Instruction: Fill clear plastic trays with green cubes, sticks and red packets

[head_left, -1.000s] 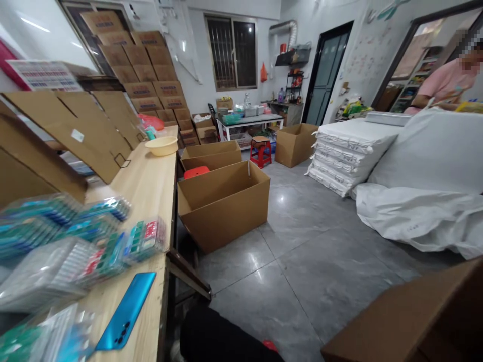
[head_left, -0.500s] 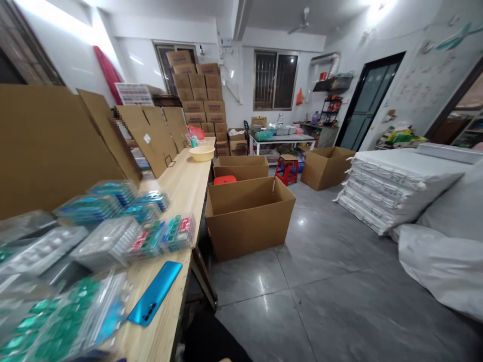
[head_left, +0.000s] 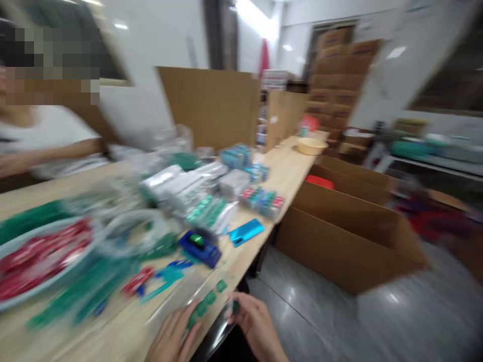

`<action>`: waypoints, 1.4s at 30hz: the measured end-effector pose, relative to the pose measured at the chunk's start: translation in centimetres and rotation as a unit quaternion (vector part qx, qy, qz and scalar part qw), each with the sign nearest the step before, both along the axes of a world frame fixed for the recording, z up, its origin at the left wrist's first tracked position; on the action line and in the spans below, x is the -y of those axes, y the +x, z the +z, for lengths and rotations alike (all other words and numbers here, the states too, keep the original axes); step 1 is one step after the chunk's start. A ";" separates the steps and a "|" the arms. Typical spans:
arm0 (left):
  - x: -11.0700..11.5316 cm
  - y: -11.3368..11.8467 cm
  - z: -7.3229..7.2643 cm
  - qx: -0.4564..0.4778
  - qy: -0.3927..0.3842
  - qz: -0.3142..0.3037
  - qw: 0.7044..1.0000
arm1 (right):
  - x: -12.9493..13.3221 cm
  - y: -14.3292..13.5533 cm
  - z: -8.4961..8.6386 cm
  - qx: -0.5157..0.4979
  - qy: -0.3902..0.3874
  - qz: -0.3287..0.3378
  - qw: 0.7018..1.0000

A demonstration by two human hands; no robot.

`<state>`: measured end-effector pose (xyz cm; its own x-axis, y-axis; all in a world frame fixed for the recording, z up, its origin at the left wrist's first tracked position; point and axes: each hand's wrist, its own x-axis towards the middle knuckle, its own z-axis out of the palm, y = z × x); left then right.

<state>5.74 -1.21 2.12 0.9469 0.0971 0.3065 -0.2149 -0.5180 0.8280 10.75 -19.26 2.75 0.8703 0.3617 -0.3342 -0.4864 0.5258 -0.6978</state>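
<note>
My left hand (head_left: 175,332) is at the table's front edge, its fingers and thumb closed on a clear plastic tray (head_left: 160,310) with a row of small green pieces (head_left: 206,304) along it. Just to the right, my right hand (head_left: 256,322) has its fingers pinched round a small dark green piece (head_left: 235,306); blur hides its detail. Beyond the tray lie red packets (head_left: 139,280) and blue and turquoise plastic pieces (head_left: 169,274). A dark blue box with a green round thing (head_left: 199,248) and a blue phone (head_left: 246,232) are farther back.
A light blue basin (head_left: 37,284) of red packets stands on the left. Filled clear packs (head_left: 262,201) and stacked plastic trays (head_left: 181,183) crowd the table's middle. A big open carton (head_left: 332,246) is on the floor at right. Across the table sits another person (head_left: 45,136).
The view has swung left and down to the tabletop. Both my hands, the basin and the other person have come into view. The phone now appears farther right.
</note>
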 end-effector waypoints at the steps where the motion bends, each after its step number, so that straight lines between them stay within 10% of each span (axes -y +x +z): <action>1: -0.6 -0.7 0.0 -0.006 0.003 0.040 0.999 | -0.6 0.5 0.2 0.001 -0.004 0.027 1.000; 5: -3.7 -2.0 1.6 -0.023 -0.132 0.202 0.970 | -4.4 3.7 0.3 -0.018 -0.036 0.088 0.995; 11: -13.2 -5.1 4.0 0.111 -0.324 0.457 0.821 | -14.8 9.4 2.7 0.014 -0.023 0.180 0.983; 16: -19.9 -8.6 3.5 0.159 -0.456 0.473 0.737 | -24.7 12.2 5.7 0.059 0.003 0.209 0.976; 20: -20.1 -8.4 3.2 0.146 -0.529 0.428 0.718 | -28.7 10.8 5.0 0.066 0.002 0.243 0.968; 35: -14.3 -7.8 0.1 0.006 -0.618 0.345 0.706 | -21.1 5.4 -1.1 -0.003 -0.093 0.328 0.940; 42: -18.2 -5.1 0.9 -0.012 -0.520 0.414 0.747 | -19.3 5.7 -1.7 -0.018 -0.061 0.306 0.950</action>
<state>0.67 16.97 3.07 0.4340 0.8264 -0.3588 -0.1549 0.4608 0.8739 16.50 0.07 1.10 0.4962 0.7537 -0.4310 -0.6996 0.0531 -0.7126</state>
